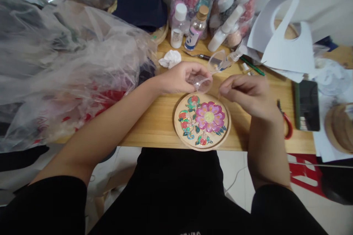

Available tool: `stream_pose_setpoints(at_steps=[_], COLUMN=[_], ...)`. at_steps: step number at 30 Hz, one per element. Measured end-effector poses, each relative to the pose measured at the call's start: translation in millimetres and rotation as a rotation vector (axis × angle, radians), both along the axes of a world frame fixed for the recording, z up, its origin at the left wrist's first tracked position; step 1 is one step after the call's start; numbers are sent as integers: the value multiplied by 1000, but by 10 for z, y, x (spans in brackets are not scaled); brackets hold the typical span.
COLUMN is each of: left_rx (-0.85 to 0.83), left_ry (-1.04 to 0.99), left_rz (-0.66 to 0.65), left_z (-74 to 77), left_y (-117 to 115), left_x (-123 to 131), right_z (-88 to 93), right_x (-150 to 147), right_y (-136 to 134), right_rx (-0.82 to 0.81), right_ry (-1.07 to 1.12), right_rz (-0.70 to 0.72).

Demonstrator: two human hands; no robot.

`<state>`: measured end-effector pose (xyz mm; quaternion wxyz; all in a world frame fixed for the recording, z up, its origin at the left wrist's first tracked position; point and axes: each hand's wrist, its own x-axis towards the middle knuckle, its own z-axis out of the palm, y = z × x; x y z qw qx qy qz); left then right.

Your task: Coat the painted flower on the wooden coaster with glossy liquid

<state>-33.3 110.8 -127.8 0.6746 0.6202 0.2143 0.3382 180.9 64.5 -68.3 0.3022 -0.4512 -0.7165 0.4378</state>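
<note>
My left hand [190, 77] grips a small clear plastic cup [203, 85], tilted above the back rim of a round wooden plaque [178, 128]. On the plaque lies a raised, gold-outlined flower design with a large pink and purple flower [210, 116], a yellow centre, red fruits and green leaves. To the right of the cup, my right hand [245, 90] is closed in a pinch on a thin stick [218, 98], which points down over the plaque's upper right edge. Most of the stick is hidden by the fingers, and its tip is faint.
Behind the hands stand a white-capped bottle [178, 25], a gold-capped bottle [196, 27] and a spray bottle [226, 29]. Another clear cup [216, 61] and crumpled tissue [170, 58] lie nearer. Plastic bags [82, 51] crowd the left; red-handled scissors [287, 125] and a phone [306, 105] lie right.
</note>
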Motion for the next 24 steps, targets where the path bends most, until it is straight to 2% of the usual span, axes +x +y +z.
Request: stream_pose_setpoints(at_steps=[3, 5, 9, 15, 24], left_rx=[-13, -22, -18, 13, 31], left_ry=[-12, -18, 0, 99, 60], left_rz=[-8, -15, 1, 74, 9], left_z=[-26, -46, -50, 31, 65], left_y=[14, 18, 8, -18, -31], left_x=[6, 12, 25, 39, 33], right_z=[65, 67, 27, 15, 12], right_x=[-23, -41, -43, -15, -5], right_y=[-20, -24, -19, -6, -3], right_rx=[-73, -59, -13, -25, -28], right_ry=[-139, -194, -262, -321, -322], right_rz=[220, 270, 275, 283, 267])
